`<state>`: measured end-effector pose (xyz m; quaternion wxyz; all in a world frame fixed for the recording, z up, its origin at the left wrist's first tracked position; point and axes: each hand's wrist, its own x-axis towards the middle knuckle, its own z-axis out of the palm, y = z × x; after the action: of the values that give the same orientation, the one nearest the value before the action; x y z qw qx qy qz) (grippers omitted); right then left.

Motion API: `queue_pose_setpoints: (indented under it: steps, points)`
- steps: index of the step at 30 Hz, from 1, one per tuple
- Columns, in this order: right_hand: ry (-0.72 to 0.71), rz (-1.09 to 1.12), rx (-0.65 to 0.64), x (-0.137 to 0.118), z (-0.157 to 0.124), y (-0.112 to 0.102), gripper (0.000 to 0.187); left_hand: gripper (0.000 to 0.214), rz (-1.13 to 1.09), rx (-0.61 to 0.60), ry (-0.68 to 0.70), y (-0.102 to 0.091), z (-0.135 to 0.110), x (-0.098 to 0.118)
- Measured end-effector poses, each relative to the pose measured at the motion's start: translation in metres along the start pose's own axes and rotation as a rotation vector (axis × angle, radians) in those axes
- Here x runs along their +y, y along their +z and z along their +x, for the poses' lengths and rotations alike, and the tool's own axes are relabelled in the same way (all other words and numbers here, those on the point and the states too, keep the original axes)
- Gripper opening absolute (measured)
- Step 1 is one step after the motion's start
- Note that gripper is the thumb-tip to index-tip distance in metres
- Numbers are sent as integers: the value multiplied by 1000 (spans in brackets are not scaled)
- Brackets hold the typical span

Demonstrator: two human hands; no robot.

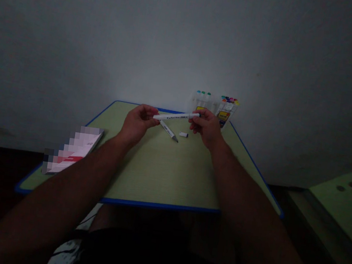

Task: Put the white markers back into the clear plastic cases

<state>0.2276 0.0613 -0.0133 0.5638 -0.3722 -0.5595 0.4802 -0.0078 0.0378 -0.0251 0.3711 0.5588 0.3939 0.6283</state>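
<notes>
A white marker (176,116) with dark lettering is held almost level above the table. My left hand (137,122) pinches its left end, and my right hand (207,127) grips the right end between thumb and fingers. Below it, a second white marker (167,130) with a grey tip slants down to the right, its upper end close to my left fingers; whether they touch it I cannot tell. A loose white cap (183,134) with a dark end lies on the table between my hands.
A table (164,173) with a blue edge stands against the wall. At its back right are a clear marker case (204,101) and another marker case (225,114) full of coloured caps. A book or box (78,149) lies at the left edge.
</notes>
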Motion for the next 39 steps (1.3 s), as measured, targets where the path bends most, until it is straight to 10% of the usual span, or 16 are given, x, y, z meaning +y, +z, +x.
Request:
queue_pose_setpoints:
  steps: [39]
  points:
    - [46, -23, 14, 8, 1, -5, 38, 21, -116, 11, -78, 3, -4, 6]
